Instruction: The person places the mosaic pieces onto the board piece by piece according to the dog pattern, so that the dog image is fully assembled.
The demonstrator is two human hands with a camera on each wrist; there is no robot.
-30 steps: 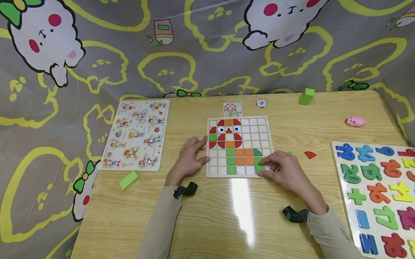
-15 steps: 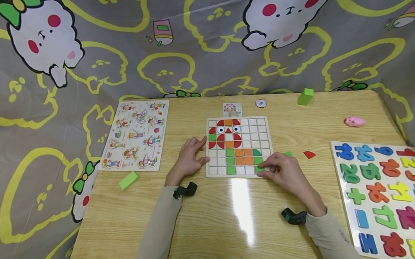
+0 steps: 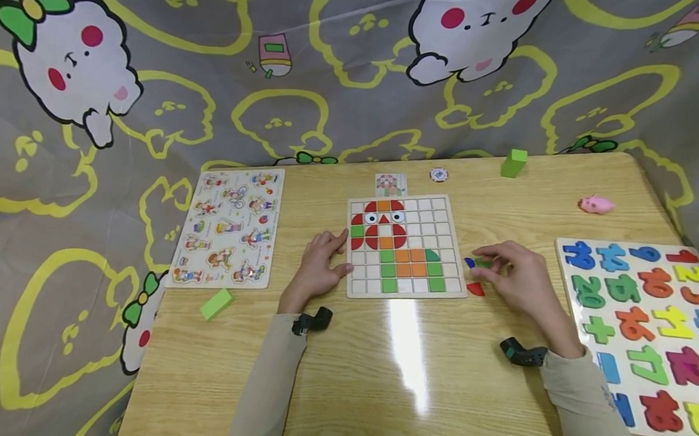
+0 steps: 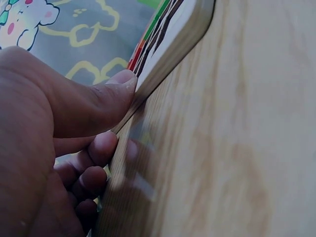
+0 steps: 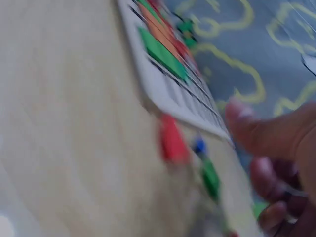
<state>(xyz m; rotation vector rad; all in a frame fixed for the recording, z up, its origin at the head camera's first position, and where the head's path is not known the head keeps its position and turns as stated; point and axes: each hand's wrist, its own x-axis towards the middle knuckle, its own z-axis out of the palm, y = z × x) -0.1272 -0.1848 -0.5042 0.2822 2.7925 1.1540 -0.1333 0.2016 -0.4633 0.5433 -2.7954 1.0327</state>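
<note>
A wooden grid board (image 3: pixel 358 287) with red, orange and green tiles and two eye tiles lies mid-table. My left hand (image 3: pixel 319 269) rests at its left edge, and in the left wrist view the thumb (image 4: pixel 116 101) touches the rim. My right hand (image 3: pixel 514 271) is just right of the board, over loose pieces, its thumb and fingers apart with nothing visible between them. Near its fingertips lie a blue piece (image 3: pixel 469 262), a green piece (image 3: pixel 483 263) and a red quarter-circle (image 3: pixel 475 289). A green square tile (image 3: pixel 437 285) sits in the board's bottom row.
A small picture card (image 3: pixel 390 185) touches the board's far side, near a round chip (image 3: pixel 438 174). A figure puzzle (image 3: pixel 226 225) lies left, a number puzzle (image 3: pixel 566 279) right. Green blocks (image 3: pixel 514 163) and a pink pig (image 3: pixel 596 204) stand about.
My right hand has let go of the green tile at the board's lower right and moved right to the loose pieces. The left hand has stayed at the board's edge.
</note>
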